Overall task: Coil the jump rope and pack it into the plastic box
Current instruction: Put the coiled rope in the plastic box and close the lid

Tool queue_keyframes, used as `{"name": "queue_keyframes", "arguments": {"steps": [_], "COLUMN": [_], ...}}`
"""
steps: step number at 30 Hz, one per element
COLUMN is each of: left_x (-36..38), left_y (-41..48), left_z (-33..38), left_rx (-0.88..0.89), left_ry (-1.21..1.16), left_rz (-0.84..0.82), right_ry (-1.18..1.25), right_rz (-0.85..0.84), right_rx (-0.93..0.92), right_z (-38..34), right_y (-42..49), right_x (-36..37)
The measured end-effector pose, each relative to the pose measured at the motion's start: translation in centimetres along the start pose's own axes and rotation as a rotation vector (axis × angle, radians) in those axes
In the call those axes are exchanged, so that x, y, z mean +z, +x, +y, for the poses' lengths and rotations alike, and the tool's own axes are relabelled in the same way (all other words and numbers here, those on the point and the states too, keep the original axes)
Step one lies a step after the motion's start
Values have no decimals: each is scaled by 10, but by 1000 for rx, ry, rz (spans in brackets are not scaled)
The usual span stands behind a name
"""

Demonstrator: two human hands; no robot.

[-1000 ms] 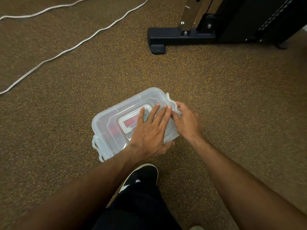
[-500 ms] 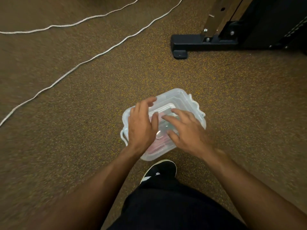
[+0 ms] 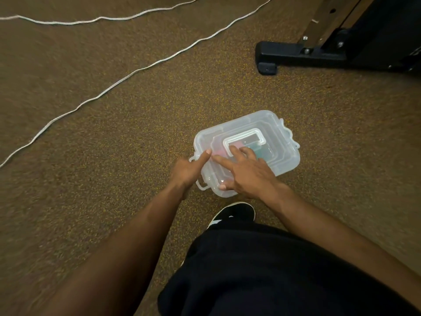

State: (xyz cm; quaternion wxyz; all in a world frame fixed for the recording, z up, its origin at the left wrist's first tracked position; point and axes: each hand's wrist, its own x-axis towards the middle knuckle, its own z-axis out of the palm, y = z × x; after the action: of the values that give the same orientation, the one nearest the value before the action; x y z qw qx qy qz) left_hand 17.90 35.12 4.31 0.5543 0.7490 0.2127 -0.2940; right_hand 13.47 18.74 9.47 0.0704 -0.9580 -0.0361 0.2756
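On the speckled carpet, just ahead of the person's black shoe [image 3: 232, 213], sits the clear plastic box [image 3: 276, 144] with its lid on, and both hands are on its near end. The right hand [image 3: 250, 176] lies flat across the lid, fingers spread wide and gripping nothing, forefinger pointing toward the box's left end. The left hand [image 3: 186, 171] is at that left end, thumb on the lid's corner and the other fingers curled loosely by the side latch [image 3: 201, 184]; whether they have hold of it I cannot tell. Something pink and green shows dimly through the lid. Well away from the box, up and to its left, the white jump rope [image 3: 127, 76] lies uncoiled in two long strands running away across the floor, its length slanting from the box's far left toward the black machine foot [image 3: 268, 58]. It lies off the left hand's side, so that hand looks nearer to it. I'd judge the box has to be unlatched first.
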Motion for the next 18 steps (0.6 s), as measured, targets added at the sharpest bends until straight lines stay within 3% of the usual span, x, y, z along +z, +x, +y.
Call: {"name": "queue_keyframes", "arguments": {"steps": [4,10,18], "left_x": [0,-1,2], "left_y": [0,-11,-10], "left_z": [1,24,36], "left_rx": [-43,229,230], "left_ry": [43,690,713], "left_rz": [95,233,161], "right_ry": [6,-43,8], "right_rz": [15,-37,-44], "right_rx": [25,57,72], "right_z": [-3,-9,-10], "right_y": [0,0,2], "right_x": [-1,-3,-1]}}
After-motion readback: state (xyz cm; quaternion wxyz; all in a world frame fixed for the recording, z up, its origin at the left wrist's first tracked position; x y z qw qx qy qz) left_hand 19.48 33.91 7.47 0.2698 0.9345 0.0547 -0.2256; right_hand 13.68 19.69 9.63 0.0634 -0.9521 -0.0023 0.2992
